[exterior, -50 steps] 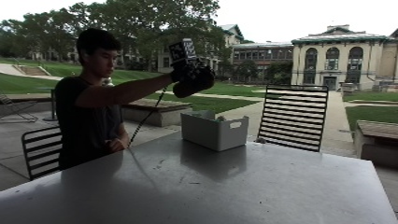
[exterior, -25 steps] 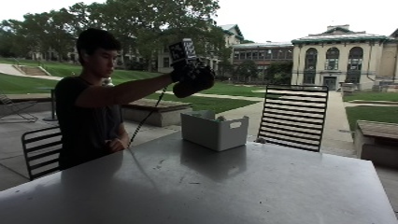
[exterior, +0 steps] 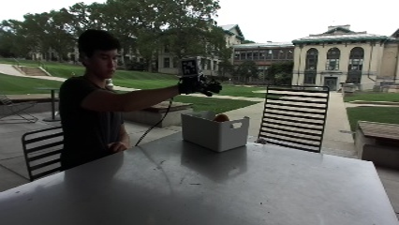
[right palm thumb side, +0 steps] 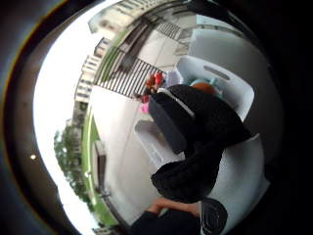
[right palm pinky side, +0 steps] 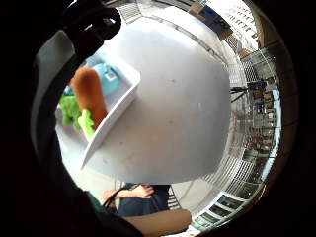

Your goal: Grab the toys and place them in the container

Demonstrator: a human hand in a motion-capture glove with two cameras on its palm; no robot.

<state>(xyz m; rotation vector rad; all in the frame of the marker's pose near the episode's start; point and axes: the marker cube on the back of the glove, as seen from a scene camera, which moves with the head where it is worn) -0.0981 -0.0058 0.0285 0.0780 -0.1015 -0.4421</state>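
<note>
Toys (right palm pinky side: 89, 101) in container (exterior: 214, 132) on table (exterior: 249, 187); chair (exterior: 294, 117) behind.

the outside view stands across the table (exterior: 249, 187), low and near its far end, facing the seated person with lawn and buildings behind. the little finger side palm view looks down from well above the container (right palm pinky side: 116, 106) onto its inside and the tabletop (right palm pinky side: 177, 98), with the person's lap at the table's edge. the thumb side palm view looks past the right hand (right palm thumb side: 195, 142) to the container (right palm thumb side: 220, 83), a slatted chair (right palm thumb side: 127, 78) and the lawn. all three share the container (exterior: 214, 132) and table.
</note>
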